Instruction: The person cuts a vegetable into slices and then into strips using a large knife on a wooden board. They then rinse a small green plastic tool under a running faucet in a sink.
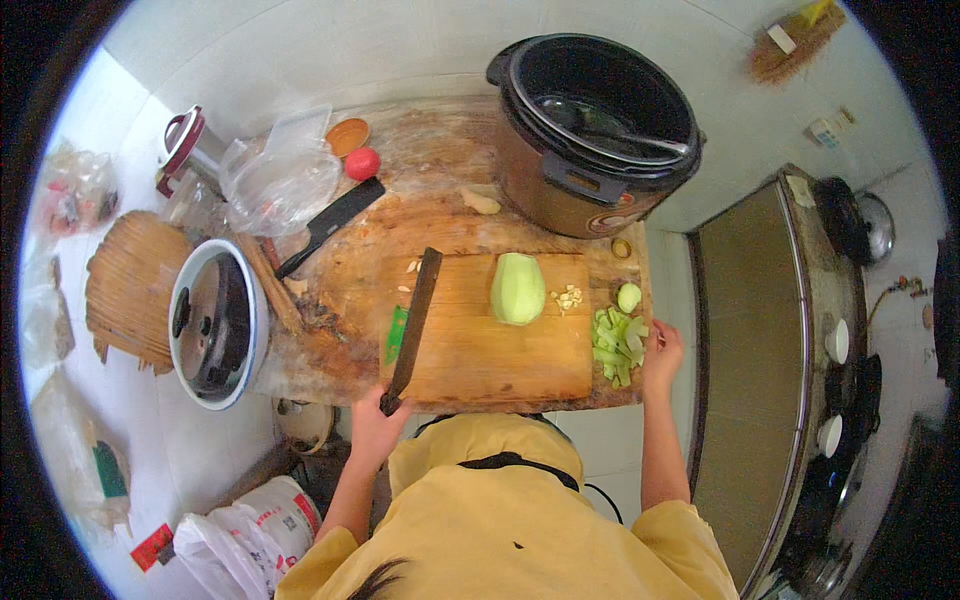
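Note:
My left hand is closed round the handle of a dark kitchen knife, whose long blade points away from me over the left part of the wooden cutting board. A peeled pale-green vegetable rests near the board's far middle, apart from the blade. Beside it on the board is a small heap of chopped garlic. At the table's right edge my right hand, fingers loosely curved and apart, is next to a pile of green peelings. A small pale-green end piece sits just beyond the pile.
A large open electric cooker pot stands at the back right, a ladle inside. A second dark-handled knife, a red round item, plastic bags and a piece of ginger lie farther back. A lidded white basin is at left.

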`<state>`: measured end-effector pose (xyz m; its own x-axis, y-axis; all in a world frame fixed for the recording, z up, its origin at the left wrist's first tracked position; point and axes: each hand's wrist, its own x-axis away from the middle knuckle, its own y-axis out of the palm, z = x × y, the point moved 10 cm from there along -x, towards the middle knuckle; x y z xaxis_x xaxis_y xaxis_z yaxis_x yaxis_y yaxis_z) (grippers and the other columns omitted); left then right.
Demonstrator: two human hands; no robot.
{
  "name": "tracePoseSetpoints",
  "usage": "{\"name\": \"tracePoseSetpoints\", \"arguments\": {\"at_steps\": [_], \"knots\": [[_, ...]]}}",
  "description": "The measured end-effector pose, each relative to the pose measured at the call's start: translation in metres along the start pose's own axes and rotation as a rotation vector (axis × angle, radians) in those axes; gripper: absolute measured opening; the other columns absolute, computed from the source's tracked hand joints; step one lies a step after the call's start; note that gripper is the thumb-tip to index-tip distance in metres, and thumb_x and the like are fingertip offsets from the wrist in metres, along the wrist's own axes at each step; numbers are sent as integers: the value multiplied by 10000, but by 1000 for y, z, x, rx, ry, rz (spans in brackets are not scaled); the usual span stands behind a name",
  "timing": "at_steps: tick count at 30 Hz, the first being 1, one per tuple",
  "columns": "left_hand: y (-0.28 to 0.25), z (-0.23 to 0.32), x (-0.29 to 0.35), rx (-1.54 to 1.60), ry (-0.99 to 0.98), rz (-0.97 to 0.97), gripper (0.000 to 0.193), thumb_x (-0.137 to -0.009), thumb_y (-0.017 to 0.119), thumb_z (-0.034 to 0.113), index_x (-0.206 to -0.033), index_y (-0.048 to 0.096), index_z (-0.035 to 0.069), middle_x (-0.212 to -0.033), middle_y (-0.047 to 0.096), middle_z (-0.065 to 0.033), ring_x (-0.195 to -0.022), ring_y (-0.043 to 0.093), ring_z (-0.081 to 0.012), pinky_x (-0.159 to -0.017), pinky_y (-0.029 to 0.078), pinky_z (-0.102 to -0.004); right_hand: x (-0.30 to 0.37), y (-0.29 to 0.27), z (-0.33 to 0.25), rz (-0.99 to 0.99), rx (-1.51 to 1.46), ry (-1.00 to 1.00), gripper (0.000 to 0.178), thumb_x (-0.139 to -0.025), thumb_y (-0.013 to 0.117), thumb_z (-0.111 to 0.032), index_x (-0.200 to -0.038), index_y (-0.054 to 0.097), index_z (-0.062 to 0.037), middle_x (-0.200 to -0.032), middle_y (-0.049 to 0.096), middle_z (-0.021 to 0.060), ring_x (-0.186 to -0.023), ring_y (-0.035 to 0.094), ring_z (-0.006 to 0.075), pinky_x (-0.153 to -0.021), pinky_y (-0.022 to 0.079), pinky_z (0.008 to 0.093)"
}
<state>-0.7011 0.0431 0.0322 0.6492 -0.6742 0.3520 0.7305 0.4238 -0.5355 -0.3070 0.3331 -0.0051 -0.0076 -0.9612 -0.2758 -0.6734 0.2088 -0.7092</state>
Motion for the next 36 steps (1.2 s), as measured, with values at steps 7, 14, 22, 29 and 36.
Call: {"name": "tracePoseSetpoints", "arguments": {"at_steps": [7, 14, 22, 29, 36], "knots": [[7, 8, 3, -11, 12, -24, 292, -697, 640, 136, -913, 572, -48, -577, 538, -90, -517, 496, -122, -496, 404, -275, 9, 111, -144, -523, -476, 81, 501, -768, 635, -299, -1157, 491, -18, -1065, 544, 169, -895, 551, 204, -748, 460, 300], [8, 20, 9, -75, 58, -20, 338, -714, 658, 226, -931, 589, -25, -608, 565, -109, -542, 543, -184, -527, 432, -298, 19, 181, -161, -852, -404, 185, 771, -658, 693, -399, -1224, 368, 12, -1096, 529, 174, -994, 528, 257, -829, 441, 335], [14, 41, 16, 74, 101, -97, 305, -843, 513, 278, -940, 580, -3, -634, 589, -117, -561, 574, -210, -537, 446, -327, 103, 174, -167, -832, -665, 394, 646, -690, 687, -216, -1193, 372, 41, -1044, 540, 160, -956, 534, 253, -822, 435, 336], [19, 41, 21, -78, 59, -190, 414, -862, 455, 375, -879, 580, -19, -710, 578, -210, -670, 561, -364, -603, 437, -419, 119, 172, -181, -748, -567, 153, 678, -700, 689, -240, -1206, 334, 40, -1128, 459, 203, -1045, 459, 290, -895, 366, 371], [19, 47, 23, -203, 60, -241, 409, -879, 419, 361, -872, 562, -22, -764, 573, -243, -742, 548, -402, -647, 430, -451, 117, 179, -173, -713, -435, 56, 679, -697, 686, -254, -1196, 339, 50, -1125, 436, 252, -1077, 407, 374, -929, 315, 416]]}}
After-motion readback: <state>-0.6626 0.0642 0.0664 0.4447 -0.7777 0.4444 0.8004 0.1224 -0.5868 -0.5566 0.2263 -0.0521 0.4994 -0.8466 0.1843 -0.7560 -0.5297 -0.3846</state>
